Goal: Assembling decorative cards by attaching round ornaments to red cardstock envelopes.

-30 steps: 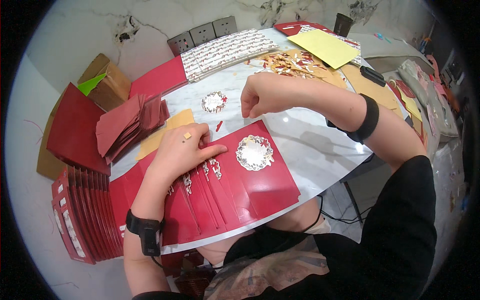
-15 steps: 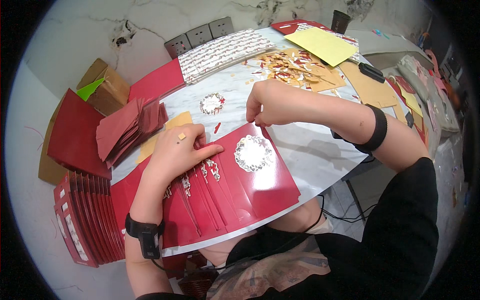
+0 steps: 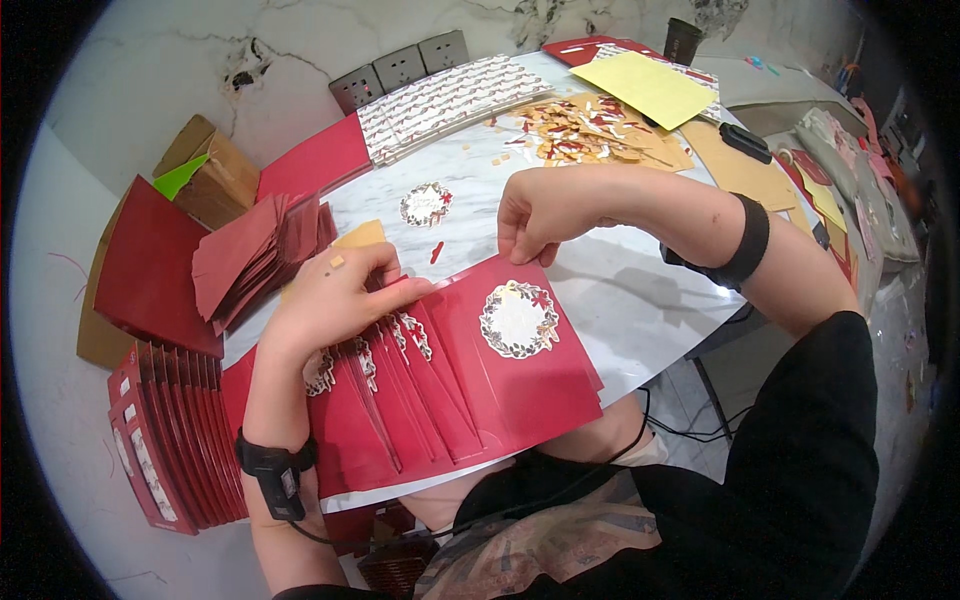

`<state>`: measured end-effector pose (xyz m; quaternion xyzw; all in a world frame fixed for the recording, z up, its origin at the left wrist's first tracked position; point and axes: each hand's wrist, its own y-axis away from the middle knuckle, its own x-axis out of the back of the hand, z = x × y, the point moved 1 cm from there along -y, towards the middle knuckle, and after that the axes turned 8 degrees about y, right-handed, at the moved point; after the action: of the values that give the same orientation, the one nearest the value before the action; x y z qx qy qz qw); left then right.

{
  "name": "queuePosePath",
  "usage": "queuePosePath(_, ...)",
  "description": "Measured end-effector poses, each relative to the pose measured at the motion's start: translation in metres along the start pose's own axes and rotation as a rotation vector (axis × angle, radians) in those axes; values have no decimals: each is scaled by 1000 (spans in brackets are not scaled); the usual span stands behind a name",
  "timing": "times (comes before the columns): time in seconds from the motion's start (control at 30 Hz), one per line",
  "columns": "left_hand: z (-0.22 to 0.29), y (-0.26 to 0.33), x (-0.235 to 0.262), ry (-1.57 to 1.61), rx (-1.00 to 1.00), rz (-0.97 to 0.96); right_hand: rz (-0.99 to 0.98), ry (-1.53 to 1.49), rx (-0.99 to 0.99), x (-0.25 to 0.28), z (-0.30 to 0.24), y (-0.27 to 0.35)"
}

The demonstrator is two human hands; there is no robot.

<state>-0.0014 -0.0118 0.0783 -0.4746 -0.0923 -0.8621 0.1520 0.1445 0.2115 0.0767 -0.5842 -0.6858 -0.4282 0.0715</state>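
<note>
A fan of glossy red cards [image 3: 390, 420] lies overlapped along the near side of the table. My left hand [image 3: 335, 295] rests on their far edges, thumb stretched over them and fingers curled. A small tan square [image 3: 337, 262] sticks to the back of that hand. The rightmost red card [image 3: 510, 400] bears a round white wreath cut-out [image 3: 519, 322]. Its far edge is pinched between the fingertips of my right hand [image 3: 540, 215]. More wreath cut-outs [image 3: 413, 337] peek out between the fanned cards. Beyond them a loose wreath cut-out [image 3: 427, 204] and a red scrap [image 3: 437, 252] lie on the table.
Dark red sleeves [image 3: 255, 255] are piled at the left, near a cardboard box [image 3: 215, 185]. Folded red pieces [image 3: 180, 450] stand stacked below. At the back are printed wreath sheets [image 3: 450, 105], a heap of scraps [image 3: 590, 135], a yellow sheet [image 3: 650, 88] and a black stapler-like object [image 3: 745, 143].
The rightmost card has tilted, and the glare has left its wreath. My right hand has shifted slightly nearer and rightward with the card's edge; my left hand has slid a little left.
</note>
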Motion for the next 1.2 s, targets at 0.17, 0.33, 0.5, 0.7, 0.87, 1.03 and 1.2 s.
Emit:
queuePosePath(0.17, 0, 3, 22, 195, 35, -99, 28, -30, 4, 4, 7, -3)
queuePosePath(0.33, 3, 11, 35, 298, 13, -114, 131, -17, 139, -4, -14, -14)
queuePosePath(0.5, 0, 8, 27, 154, 10, -94, 122, -116, 343, -44, -44, -56)
queuePosePath(0.7, -2, 2, 5, 28, -108, -17, 868, 336, 676, -36, -47, -38)
queuePosePath(0.87, -2, 9, -9, -72, -249, 125, 961, 409, 1094, -44, -61, -25)
queuePosePath(1.03, -1, 10, -18, -132, -227, 118, 912, 513, 1099, -45, -62, -21)
queuePosePath(1.2, -13, 10, -32, -334, -387, 344, 851, 559, 1048, -46, -62, -13)
